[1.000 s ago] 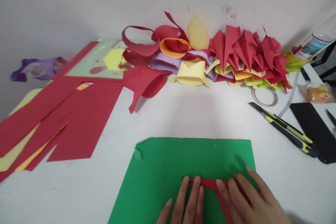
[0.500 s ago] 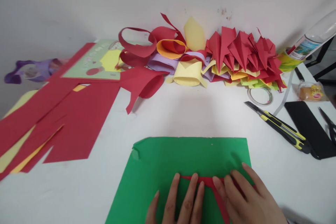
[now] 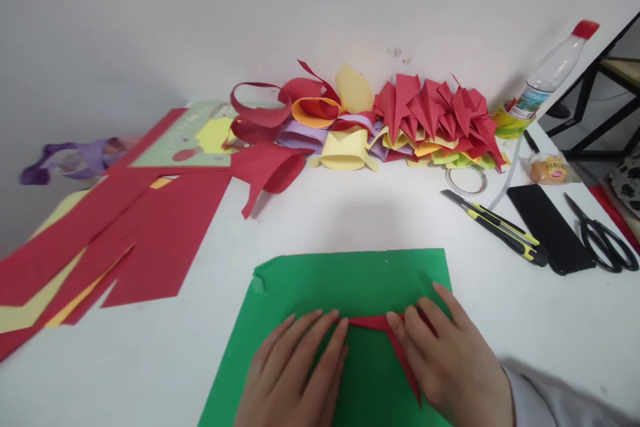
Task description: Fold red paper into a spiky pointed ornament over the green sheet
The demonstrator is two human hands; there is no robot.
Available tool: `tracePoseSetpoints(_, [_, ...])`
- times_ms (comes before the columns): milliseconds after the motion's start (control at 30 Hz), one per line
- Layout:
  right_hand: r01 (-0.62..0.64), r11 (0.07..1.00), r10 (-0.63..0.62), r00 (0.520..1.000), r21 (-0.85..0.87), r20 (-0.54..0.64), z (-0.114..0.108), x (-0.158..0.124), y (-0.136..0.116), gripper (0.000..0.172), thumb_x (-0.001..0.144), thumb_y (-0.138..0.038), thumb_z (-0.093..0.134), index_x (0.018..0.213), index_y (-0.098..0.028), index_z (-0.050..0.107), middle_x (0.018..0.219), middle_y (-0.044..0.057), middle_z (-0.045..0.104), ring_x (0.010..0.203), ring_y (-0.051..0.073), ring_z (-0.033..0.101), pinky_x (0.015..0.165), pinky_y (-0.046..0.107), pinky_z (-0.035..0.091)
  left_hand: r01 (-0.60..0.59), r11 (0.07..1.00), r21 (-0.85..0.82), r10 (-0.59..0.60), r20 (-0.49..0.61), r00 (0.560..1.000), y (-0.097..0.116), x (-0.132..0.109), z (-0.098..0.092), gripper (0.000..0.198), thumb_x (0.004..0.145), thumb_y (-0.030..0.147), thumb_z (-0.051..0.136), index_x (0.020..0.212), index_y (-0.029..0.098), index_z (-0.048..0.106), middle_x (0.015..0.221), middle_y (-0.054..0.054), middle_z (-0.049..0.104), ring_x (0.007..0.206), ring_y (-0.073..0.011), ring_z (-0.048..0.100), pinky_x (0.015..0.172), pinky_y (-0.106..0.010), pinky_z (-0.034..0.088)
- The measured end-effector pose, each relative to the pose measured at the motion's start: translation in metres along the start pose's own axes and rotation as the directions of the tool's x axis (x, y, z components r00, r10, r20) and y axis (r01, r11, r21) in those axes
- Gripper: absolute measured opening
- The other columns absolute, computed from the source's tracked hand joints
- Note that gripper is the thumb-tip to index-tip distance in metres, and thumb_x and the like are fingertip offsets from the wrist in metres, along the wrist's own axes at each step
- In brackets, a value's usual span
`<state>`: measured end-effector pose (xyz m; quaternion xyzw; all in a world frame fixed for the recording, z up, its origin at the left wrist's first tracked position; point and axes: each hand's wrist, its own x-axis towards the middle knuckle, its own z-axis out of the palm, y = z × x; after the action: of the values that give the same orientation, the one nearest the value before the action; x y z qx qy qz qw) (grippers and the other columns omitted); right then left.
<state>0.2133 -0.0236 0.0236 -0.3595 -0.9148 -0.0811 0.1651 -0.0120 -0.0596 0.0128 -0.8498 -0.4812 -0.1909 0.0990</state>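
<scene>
A narrow folded piece of red paper (image 3: 369,323) lies on a green sheet (image 3: 345,277) near the table's front, with one thin point slanting toward me. My left hand (image 3: 300,373) is open, palm down, its fingers stretched over the green sheet and the fingertips at the left end of the red piece. Curled over the right end of that piece, my right hand (image 3: 445,353) grips it between thumb and fingers and hides part of it. The green sheet's far left corner is creased and torn.
Red paper sheets (image 3: 175,233) cover the left side. Paper loops (image 3: 287,173) and folded red shapes (image 3: 430,107) line the wall. To the right are a tape roll (image 3: 484,181), utility knife (image 3: 500,230), black phone-like slab (image 3: 550,230), scissors (image 3: 603,240), wrapped snack (image 3: 547,169) and bottle (image 3: 557,67).
My left hand has slid leftward along the red paper, uncovering its middle. My right hand keeps its hold on the right end. The camera view has shifted, showing more on the right.
</scene>
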Motion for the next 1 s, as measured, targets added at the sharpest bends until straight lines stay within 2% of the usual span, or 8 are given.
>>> tracePoseSetpoints(67, [0.009,1.000,-0.009,1.000,0.000,-0.001,-0.001,0.001,0.001,0.030,0.088,-0.012,0.049,0.112,-0.010,0.065,0.086,0.005,0.066,0.081,0.023,0.052,0.102,0.045,0.024,0.002,1.000,-0.024,-0.003,-0.034,0.999,-0.009,0.013,0.000,0.024,0.093,0.013,0.048,0.110,0.014,0.065,0.098,-0.011,0.072,0.093,-0.0241,0.063,0.085,-0.038,0.049])
tracePoseSetpoints(133, [0.011,1.000,-0.011,1.000,0.006,-0.003,-0.001,0.001,0.002,0.030,0.088,-0.011,0.049,0.112,-0.010,0.066,0.086,0.005,0.066,0.079,0.023,0.052,0.101,0.046,0.026,-0.063,0.996,-0.066,0.062,-0.008,0.998,-0.017,0.025,0.002,0.026,0.096,0.015,0.042,0.109,0.015,0.065,0.092,-0.009,0.070,0.084,-0.0219,0.062,0.075,-0.035,0.051])
tracePoseSetpoints(267, [0.003,0.999,-0.003,1.000,0.038,-0.006,-0.002,0.002,0.005,0.029,0.088,-0.011,0.051,0.113,-0.013,0.066,0.081,0.003,0.064,0.076,0.022,0.050,0.100,0.047,0.028,-0.222,0.956,-0.190,0.240,0.077,0.968,-0.026,0.040,0.004,0.036,0.100,0.014,0.028,0.104,0.014,0.064,0.089,-0.007,0.067,0.079,-0.0189,0.059,0.072,-0.033,0.050])
tracePoseSetpoints(433, [-0.009,0.999,0.009,1.000,0.049,0.009,-0.003,0.002,0.005,0.025,0.089,-0.014,0.053,0.111,-0.013,0.066,0.079,0.003,0.063,0.073,0.021,0.049,0.101,0.048,0.029,-0.393,0.919,-0.026,0.393,0.120,0.912,-0.022,0.036,0.001,0.031,0.093,0.006,0.038,0.102,0.012,0.067,0.086,-0.008,0.069,0.077,-0.0221,0.057,0.073,-0.037,0.046])
tracePoseSetpoints(567, [-0.009,0.999,0.008,1.000,0.052,0.019,-0.004,0.002,0.005,0.025,0.089,-0.015,0.056,0.112,-0.013,0.066,0.080,0.004,0.063,0.074,0.022,0.049,0.101,0.049,0.028,-0.410,0.911,0.043,0.395,0.194,0.898,-0.017,0.028,0.000,0.028,0.089,0.009,0.045,0.102,0.012,0.070,0.098,-0.011,0.071,0.084,-0.0245,0.057,0.077,-0.039,0.042])
tracePoseSetpoints(733, [0.006,0.999,-0.007,0.999,0.043,0.034,-0.005,0.003,0.006,0.022,0.092,-0.017,0.053,0.108,-0.015,0.067,0.083,0.004,0.063,0.074,0.021,0.048,0.101,0.048,0.028,-0.369,0.928,-0.050,0.367,0.276,0.888,-0.027,0.024,0.001,0.029,0.087,0.009,0.049,0.106,0.017,0.069,0.095,-0.006,0.071,0.078,-0.0215,0.056,0.074,-0.037,0.042])
tracePoseSetpoints(900, [-0.013,0.996,0.008,0.998,0.083,0.060,-0.005,0.002,0.009,0.024,0.093,-0.017,0.051,0.114,-0.016,0.063,0.081,0.004,0.061,0.076,0.023,0.048,0.097,0.051,0.031,-0.358,0.929,-0.095,0.370,0.208,0.905,-0.024,0.044,0.002,0.019,0.093,0.015,0.049,0.098,0.018,0.067,0.085,-0.005,0.067,0.078,-0.0220,0.056,0.072,-0.037,0.043])
tracePoseSetpoints(1000, [-0.023,0.993,0.010,0.993,0.114,0.117,-0.006,0.001,0.015,0.026,0.093,-0.016,0.050,0.117,-0.017,0.061,0.084,0.005,0.061,0.078,0.023,0.049,0.096,0.053,0.031,-0.423,0.896,-0.134,0.442,0.182,0.879,-0.013,0.059,0.005,0.020,0.094,0.015,0.046,0.091,0.016,0.066,0.082,-0.005,0.065,0.074,-0.0215,0.055,0.066,-0.036,0.043])
